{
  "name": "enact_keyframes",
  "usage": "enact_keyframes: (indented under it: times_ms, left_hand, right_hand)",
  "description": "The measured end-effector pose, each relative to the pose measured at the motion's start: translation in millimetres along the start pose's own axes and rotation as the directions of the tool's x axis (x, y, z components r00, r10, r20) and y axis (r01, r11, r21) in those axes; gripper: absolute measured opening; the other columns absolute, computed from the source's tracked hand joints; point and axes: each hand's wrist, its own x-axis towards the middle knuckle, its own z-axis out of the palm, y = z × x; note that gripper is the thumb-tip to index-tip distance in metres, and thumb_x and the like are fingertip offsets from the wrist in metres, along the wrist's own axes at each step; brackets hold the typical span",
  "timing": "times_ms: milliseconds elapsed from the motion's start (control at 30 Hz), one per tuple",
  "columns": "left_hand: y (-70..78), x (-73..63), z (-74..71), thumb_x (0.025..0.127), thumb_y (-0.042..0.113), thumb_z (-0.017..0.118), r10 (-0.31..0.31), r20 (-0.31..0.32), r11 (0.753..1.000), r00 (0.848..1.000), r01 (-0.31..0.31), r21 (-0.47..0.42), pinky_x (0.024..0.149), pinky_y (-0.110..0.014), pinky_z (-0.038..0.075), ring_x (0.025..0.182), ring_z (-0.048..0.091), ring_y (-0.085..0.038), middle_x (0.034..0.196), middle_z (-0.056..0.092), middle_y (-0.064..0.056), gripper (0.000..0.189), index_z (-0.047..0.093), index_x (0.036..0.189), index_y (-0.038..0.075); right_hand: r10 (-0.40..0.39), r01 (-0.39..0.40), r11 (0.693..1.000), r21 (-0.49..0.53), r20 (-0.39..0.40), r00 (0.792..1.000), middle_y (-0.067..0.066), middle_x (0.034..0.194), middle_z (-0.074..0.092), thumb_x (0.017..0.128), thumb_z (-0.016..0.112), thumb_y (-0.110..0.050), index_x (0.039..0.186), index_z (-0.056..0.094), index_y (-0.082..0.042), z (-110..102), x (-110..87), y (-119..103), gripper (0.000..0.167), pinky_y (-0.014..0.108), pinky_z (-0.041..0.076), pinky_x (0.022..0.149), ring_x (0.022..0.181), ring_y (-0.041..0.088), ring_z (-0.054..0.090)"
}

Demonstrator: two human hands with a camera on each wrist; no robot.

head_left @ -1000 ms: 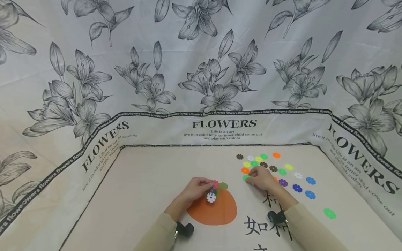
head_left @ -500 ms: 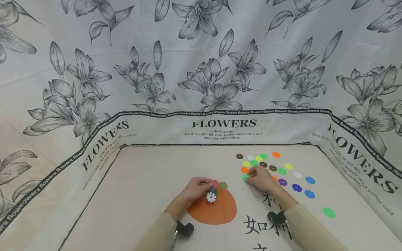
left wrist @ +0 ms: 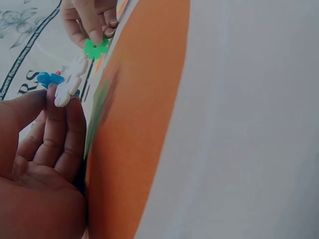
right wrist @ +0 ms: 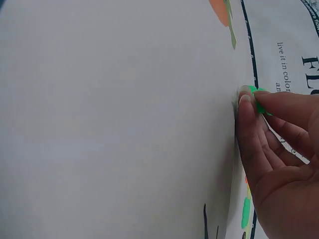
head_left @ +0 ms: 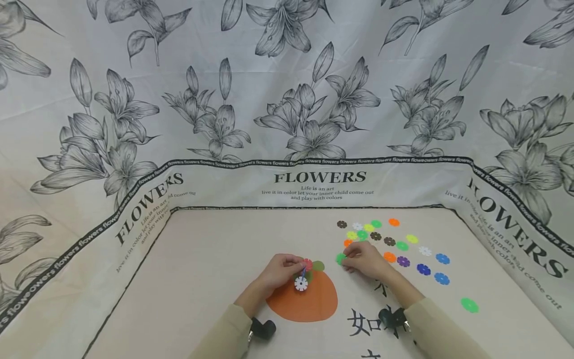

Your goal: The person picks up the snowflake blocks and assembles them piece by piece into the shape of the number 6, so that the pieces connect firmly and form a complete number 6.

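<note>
My left hand pinches a small joined piece of notched plastic discs above the printed orange pumpkin shape. In it a white disc, a blue disc and a pink-red disc show. Thumb and fingertips of my right hand pinch a green notched disc, just right of the pumpkin's leaf. The left wrist view shows the green disc pointing down from the right fingertips, apart from the white disc. In the right wrist view, the fingers cover most of the green disc.
Several loose notched discs lie at the back right, among them a purple disc, a dark blue disc and a white disc. One green disc lies nearer. A flower-printed cloth rises behind the table.
My right hand has drawn the green disc from the group's left edge a little leftward and nearer to me, uncovering an orange disc. The left hand stays nearly still.
</note>
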Motion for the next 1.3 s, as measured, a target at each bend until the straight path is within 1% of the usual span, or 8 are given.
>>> enact_keyframes:
  times_ms: [233, 367, 433, 633, 833, 900, 1100, 1300]
  left_hand:
    - [0.0, 0.8, 0.7, 0.098, 0.026, 0.071, 0.004, -0.005, 1.0, 1.0, -0.004, 0.023, 0.088, -0.032, 0.053, 0.088, 0.066, -0.015, 0.093, 0.075, -0.002, 0.021, 0.076, 0.106, 0.007]
    - [-0.4, 0.7, 1.9, 0.099, 0.024, 0.07, 0.014, -0.002, 1.0, 1.0, -0.014, 0.027, 0.088, -0.031, 0.052, 0.087, 0.066, -0.013, 0.091, 0.075, -0.002, 0.019, 0.076, 0.106, 0.007]
    - [-0.9, 0.7, 2.5, 0.099, 0.023, 0.07, 0.023, 0.0, 0.999, 1.0, -0.023, 0.031, 0.087, -0.031, 0.052, 0.086, 0.065, -0.013, 0.089, 0.075, -0.003, 0.019, 0.076, 0.105, 0.007]
    - [-2.2, 0.3, 3.4, 0.099, 0.024, 0.07, 0.019, 0.005, 0.999, 1.0, -0.019, 0.035, 0.084, -0.03, 0.05, 0.087, 0.064, -0.014, 0.091, 0.074, -0.002, 0.018, 0.076, 0.104, 0.008]
    - [-1.5, -0.6, 3.9, 0.098, 0.026, 0.071, 0.021, 0.004, 0.999, 1.0, -0.021, 0.046, 0.085, -0.031, 0.052, 0.088, 0.062, -0.016, 0.094, 0.073, -0.001, 0.018, 0.076, 0.101, 0.009]
    - [-0.7, -0.7, 4.0, 0.099, 0.026, 0.071, 0.026, 0.006, 0.998, 1.0, -0.026, 0.051, 0.084, -0.03, 0.052, 0.087, 0.062, -0.016, 0.093, 0.072, -0.001, 0.018, 0.076, 0.1, 0.009]
    - [-2.1, 0.2, 4.0, 0.099, 0.026, 0.071, 0.035, 0.016, 0.998, 0.999, -0.036, 0.054, 0.081, -0.028, 0.053, 0.082, 0.063, -0.014, 0.087, 0.072, -0.001, 0.019, 0.076, 0.098, 0.008]
    - [-2.8, 0.0, 3.8, 0.099, 0.026, 0.071, 0.04, 0.027, 0.998, 0.999, -0.041, 0.048, 0.077, -0.025, 0.051, 0.079, 0.062, -0.013, 0.084, 0.072, -0.001, 0.02, 0.076, 0.098, 0.008]
  right_hand:
    - [-0.101, 0.095, 0.993, 0.063, 0.099, 0.99, 0.013, 0.097, 0.07, 0.092, 0.074, -0.005, 0.101, 0.071, 0.006, 7.9, -1.6, -6.6, 0.015, 0.034, 0.06, 0.073, 0.083, 0.025, 0.073]
    - [-0.118, 0.109, 0.991, 0.08, 0.116, 0.986, 0.013, 0.097, 0.07, 0.091, 0.073, -0.004, 0.1, 0.071, 0.006, 12.6, -2.1, -10.6, 0.013, 0.033, 0.06, 0.074, 0.084, 0.025, 0.073]
    - [-0.116, 0.106, 0.991, 0.082, 0.121, 0.986, 0.013, 0.098, 0.07, 0.092, 0.073, -0.005, 0.101, 0.071, 0.005, 15.1, -2.5, -12.5, 0.013, 0.032, 0.06, 0.075, 0.085, 0.023, 0.072]
    - [-0.114, 0.102, 0.99, 0.093, 0.132, 0.985, 0.013, 0.1, 0.071, 0.092, 0.073, -0.006, 0.102, 0.072, 0.003, 22.9, -4.5, -19.0, 0.013, 0.032, 0.059, 0.078, 0.088, 0.023, 0.072]
    - [-0.121, 0.114, 0.992, 0.053, 0.135, 0.983, 0.009, 0.1, 0.073, 0.092, 0.073, -0.009, 0.1, 0.074, -0.004, 29.1, -3.9, -21.5, 0.009, 0.031, 0.057, 0.083, 0.092, 0.023, 0.071]
    - [-0.12, 0.113, 0.992, 0.059, 0.142, 0.983, 0.009, 0.1, 0.073, 0.093, 0.073, -0.009, 0.1, 0.073, -0.004, 30.8, -3.5, -22.4, 0.009, 0.03, 0.057, 0.082, 0.091, 0.023, 0.072]
    - [-0.153, 0.138, 0.985, 0.104, 0.156, 0.976, 0.015, 0.1, 0.074, 0.092, 0.072, -0.007, 0.1, 0.073, 0.001, 34.6, -4.6, -27.3, 0.011, 0.029, 0.058, 0.079, 0.089, 0.028, 0.073]
    - [-0.168, 0.158, 0.984, 0.076, 0.147, 0.975, 0.012, 0.096, 0.075, 0.093, 0.072, -0.007, 0.099, 0.074, -0.002, 39.4, -4.1, -27.0, 0.009, 0.031, 0.058, 0.077, 0.085, 0.024, 0.072]
